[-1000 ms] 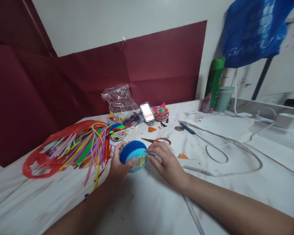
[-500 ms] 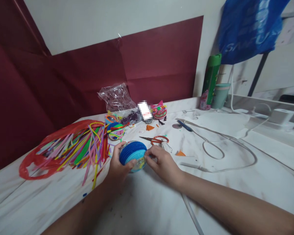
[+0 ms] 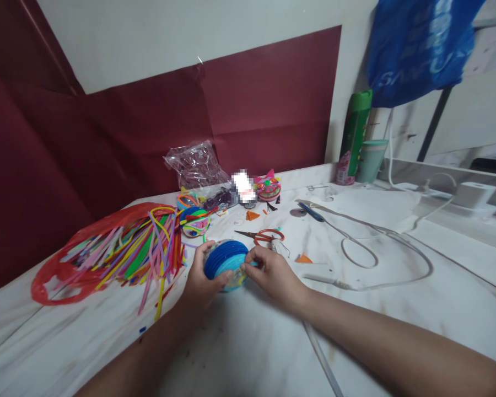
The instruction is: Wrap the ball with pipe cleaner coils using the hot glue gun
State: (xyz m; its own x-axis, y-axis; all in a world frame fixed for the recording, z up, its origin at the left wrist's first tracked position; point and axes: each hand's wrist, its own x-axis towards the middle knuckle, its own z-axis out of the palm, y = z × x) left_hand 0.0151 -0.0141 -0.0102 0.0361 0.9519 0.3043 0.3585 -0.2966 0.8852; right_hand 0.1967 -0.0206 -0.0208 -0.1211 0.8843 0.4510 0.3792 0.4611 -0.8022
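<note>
The left hand (image 3: pixel 200 278) cups a round ball wound in dark and light blue strips (image 3: pixel 225 260) from behind and below, its fingers curled tight around it. The right hand (image 3: pixel 273 273) meets the ball's right side, thumb and forefinger pinched together on the light blue band there. Whether a loose strip end lies between them is too small to tell. The ball sits just above the white marbled table (image 3: pixel 397 309), near its front middle.

This looks like the winding or pressing-down of a band. That calls for a steady left-hand hold and a firm pinch, so the coil does not slip.

By count:
- one multicoloured strip-wound ball (image 3: pixel 195 220)
- one pink cat-eared ball (image 3: pixel 269 189)
- one pair of red-handled scissors (image 3: pixel 264 237)
- two orange paper triangles (image 3: pixel 253 215) (image 3: pixel 303 258)
- one red plastic bag of coloured strips (image 3: pixel 107 248)
- one clear crumpled bag (image 3: pixel 196 164)
- one green spray can (image 3: pixel 355 135)
- one teal cup (image 3: pixel 372 161)
</note>
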